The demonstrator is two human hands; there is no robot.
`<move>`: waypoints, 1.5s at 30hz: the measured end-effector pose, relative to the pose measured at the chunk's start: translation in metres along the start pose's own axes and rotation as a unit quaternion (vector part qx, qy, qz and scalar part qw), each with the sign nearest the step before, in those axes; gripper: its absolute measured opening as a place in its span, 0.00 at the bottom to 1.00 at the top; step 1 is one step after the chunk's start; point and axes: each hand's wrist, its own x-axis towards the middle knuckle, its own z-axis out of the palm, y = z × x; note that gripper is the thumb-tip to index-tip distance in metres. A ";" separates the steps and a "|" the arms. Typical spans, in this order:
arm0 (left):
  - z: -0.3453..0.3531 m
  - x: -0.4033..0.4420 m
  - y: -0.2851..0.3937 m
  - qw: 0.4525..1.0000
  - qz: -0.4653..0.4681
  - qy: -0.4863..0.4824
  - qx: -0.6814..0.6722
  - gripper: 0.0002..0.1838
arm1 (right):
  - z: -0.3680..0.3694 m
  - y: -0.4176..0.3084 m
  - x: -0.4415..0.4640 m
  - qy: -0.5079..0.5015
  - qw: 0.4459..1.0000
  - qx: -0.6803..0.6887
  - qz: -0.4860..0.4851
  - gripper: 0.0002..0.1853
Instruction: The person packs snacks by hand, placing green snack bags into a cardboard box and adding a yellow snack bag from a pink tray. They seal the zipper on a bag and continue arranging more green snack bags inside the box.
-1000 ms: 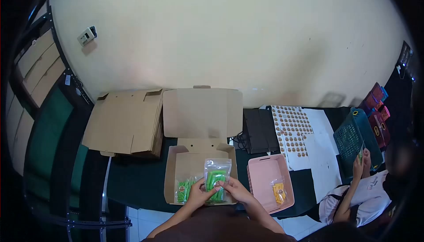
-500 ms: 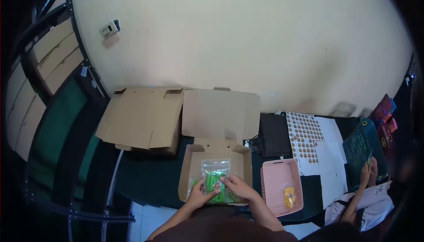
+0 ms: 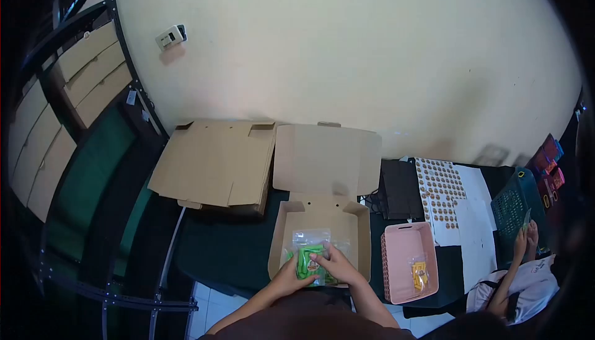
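Between my two hands is a clear zip bag (image 3: 311, 238) filled with green sticks, with a round sticker on its front. My left hand (image 3: 291, 278) grips its lower left side, and my right hand (image 3: 335, 264) holds the right side with the thumb across the front. The bag is over an open cardboard box (image 3: 280, 231) whose lid stands up behind it. More bags with green contents show partly inside the box beneath my hands; how many is hidden.
A pink basket (image 3: 398, 234) on the right holds a bag of yellow pieces (image 3: 419, 275). Closed cardboard boxes (image 3: 214, 163) sit left. Behind are a black case (image 3: 398, 189) and a sticker sheet (image 3: 439, 191). Another person's hands (image 3: 525, 241) hold something near a green basket (image 3: 512, 200).
The whole scene has shifted right in view as my head turned slightly left. The bag's sticks now lie more jumbled, and its front is turned differently in my hands.
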 end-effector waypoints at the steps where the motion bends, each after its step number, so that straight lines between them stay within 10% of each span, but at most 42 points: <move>1: -0.004 0.004 0.001 0.998 0.004 -0.006 0.055 0.35 | 0.000 -0.007 0.002 0.009 1.000 0.007 -0.014 0.21; 32: 0.004 0.058 -0.046 0.967 -0.025 0.139 -0.211 0.22 | -0.001 0.006 0.035 0.084 0.971 0.222 0.027 0.20; 45: 0.001 0.049 -0.011 0.975 0.038 0.192 -0.104 0.18 | 0.007 -0.023 0.023 0.044 0.973 0.228 -0.005 0.18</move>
